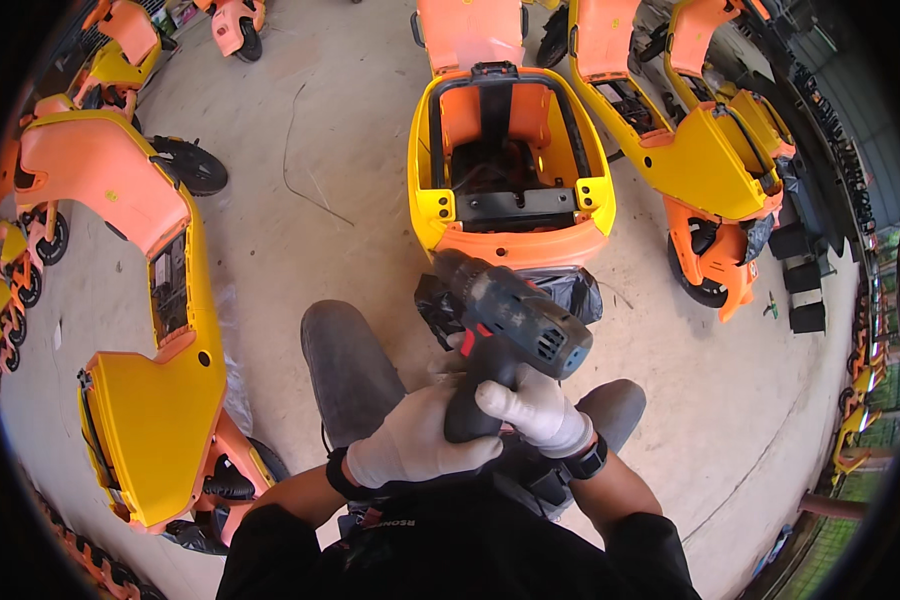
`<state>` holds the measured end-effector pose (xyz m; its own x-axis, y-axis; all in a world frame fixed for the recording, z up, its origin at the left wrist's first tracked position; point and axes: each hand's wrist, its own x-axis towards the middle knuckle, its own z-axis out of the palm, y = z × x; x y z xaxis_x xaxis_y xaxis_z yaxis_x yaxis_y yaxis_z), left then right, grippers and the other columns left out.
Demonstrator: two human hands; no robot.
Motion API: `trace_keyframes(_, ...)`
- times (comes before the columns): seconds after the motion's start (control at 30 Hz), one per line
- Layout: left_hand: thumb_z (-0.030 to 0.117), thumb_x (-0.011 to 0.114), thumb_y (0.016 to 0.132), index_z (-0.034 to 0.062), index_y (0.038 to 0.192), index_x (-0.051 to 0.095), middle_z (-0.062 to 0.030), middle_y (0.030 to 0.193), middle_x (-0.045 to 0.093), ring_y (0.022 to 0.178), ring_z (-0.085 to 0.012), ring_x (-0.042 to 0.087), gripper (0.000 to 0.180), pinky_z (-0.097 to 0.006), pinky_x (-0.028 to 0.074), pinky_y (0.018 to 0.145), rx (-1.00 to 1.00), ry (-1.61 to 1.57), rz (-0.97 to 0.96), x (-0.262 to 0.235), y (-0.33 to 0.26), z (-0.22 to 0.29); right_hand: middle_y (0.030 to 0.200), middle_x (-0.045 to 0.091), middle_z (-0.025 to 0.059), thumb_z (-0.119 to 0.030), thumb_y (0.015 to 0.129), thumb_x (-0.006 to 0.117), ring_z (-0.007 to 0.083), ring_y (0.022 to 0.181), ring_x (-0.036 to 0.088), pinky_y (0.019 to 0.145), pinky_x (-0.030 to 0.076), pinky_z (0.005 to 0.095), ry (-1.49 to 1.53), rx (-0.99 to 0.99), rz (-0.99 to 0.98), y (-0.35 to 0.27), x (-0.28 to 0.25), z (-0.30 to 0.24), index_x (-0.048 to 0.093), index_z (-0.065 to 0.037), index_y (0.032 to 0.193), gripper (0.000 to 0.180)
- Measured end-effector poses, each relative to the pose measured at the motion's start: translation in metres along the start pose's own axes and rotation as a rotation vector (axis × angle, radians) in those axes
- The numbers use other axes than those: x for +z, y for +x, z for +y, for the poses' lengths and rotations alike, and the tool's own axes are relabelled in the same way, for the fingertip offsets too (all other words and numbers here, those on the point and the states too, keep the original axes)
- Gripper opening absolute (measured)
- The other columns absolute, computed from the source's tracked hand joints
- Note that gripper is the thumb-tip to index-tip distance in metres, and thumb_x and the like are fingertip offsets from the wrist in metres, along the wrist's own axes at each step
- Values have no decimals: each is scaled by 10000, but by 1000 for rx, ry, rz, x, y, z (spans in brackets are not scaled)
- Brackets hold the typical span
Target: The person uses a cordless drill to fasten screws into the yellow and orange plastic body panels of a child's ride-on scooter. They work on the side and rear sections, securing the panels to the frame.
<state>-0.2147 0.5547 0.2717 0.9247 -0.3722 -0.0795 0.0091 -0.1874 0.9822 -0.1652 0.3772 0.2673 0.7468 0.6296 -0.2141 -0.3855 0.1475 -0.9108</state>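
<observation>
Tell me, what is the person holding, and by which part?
A cordless drill, held by its dark handle. Both gloved hands wrap the grip: the left hand from the left and the right hand from the right. Its nose points toward the yellow-and-orange scooter body.

My one head-worn fisheye view looks steeply down over my knees, close above the concrete floor (300, 250), edges bending outward.

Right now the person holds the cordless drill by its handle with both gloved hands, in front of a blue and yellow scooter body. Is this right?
Not quite: the head view shows the scooter body is orange and yellow, not blue and yellow. The rest stands: the left hand and right hand, both gloved, hold the cordless drill by its handle.
</observation>
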Motion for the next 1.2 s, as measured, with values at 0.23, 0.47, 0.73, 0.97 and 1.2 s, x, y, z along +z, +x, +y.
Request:
trace_keyframes(0.23, 417, 672, 884, -14, 1181, 565, -143, 1002, 654, 898, -295, 654, 534, -379, 511, 825, -12, -121, -118, 22, -1, -34, 1036, 680, 96, -67, 839, 674, 190, 991, 643, 909, 500, 341, 170, 37, 283, -21, -1, 2, 560, 2, 1268, 449)
trace_keyframes(0.47, 169, 414, 1003, -106, 1294, 538, -172, 1141, 637, 964, -244, 623, 420, -360, 507, 857, -289, -1250, 116, 19, -2, -95, 860, 623, 114, -66, 741, 626, 257, 834, 622, 808, 522, 395, 5, -5, 391, -56, -34, -4, 515, 37, 1261, 541)
trace_keyframes(0.73, 73, 416, 977, -96, 1291, 529, -225, 1168, 628, 1014, -259, 624, 374, -348, 499, 893, -206, -1250, 115, 5, 19, -77, 843, 691, 57, -31, 759, 747, 150, 749, 662, 712, 538, 298, -265, 73, 409, -93, -46, -3, 668, 1, 1026, 281)
trace_keyframes(0.97, 74, 464, 986, -39, 1198, 572, -177, 1096, 652, 919, -221, 649, 263, -307, 535, 769, -279, -1214, 131, 10, 30, -73, 830, 679, 43, -27, 706, 755, 157, 753, 651, 697, 522, 303, -517, 67, 303, -110, -63, -8, 670, -42, 938, 248)
trace_keyframes(1.2, 43, 451, 958, -27, 1156, 574, -195, 1113, 646, 957, -246, 645, 243, -334, 529, 829, -274, -1245, 152, 6, 34, -80, 804, 665, 47, -2, 673, 755, 156, 745, 650, 694, 526, 301, -479, 116, 354, -96, -50, -23, 614, -48, 922, 290)
